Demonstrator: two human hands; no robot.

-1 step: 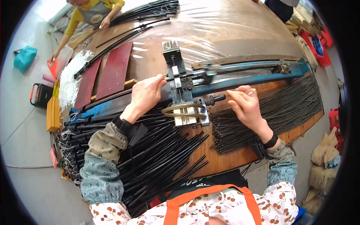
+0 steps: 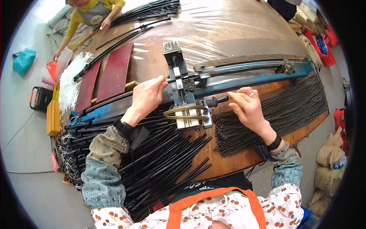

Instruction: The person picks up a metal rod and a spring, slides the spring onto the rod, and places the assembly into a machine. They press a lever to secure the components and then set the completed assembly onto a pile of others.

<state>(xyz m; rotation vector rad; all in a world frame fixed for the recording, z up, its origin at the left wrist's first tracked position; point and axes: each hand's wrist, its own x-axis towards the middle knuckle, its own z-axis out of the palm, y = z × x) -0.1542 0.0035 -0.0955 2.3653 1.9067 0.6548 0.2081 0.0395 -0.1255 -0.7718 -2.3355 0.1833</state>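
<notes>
My left hand [image 2: 146,95] is closed in a pinch on a long black rod [image 2: 110,101], just left of a metal clamping fixture [image 2: 178,78]. The rod runs leftward from my fingers along a blue rail [image 2: 244,83]; its other end lies in the fixture. To the right, my right hand [image 2: 248,107] is open, fingers loosely bent and thumb apart, with nothing visible in it. Its fingertips are by the black-knobbed lever [image 2: 217,101] on the fixture's near end; whether they touch it I cannot tell. A slightly blurred metal carriage [image 2: 203,75] stands close to the fixture's right side.
Black rods [image 2: 160,156] are heaped below my left forearm. Thin dark springs [image 2: 267,118] cover the right of the wooden table [image 2: 225,166]. Dark red boards [image 2: 115,72] and a white pile [image 2: 72,84] lie at left. A co-worker in yellow sleeves [image 2: 74,23] is at the far left.
The carriage on the rail has slid left, up to the fixture. My right hand has shifted very slightly left; my left hand stays on the rod.
</notes>
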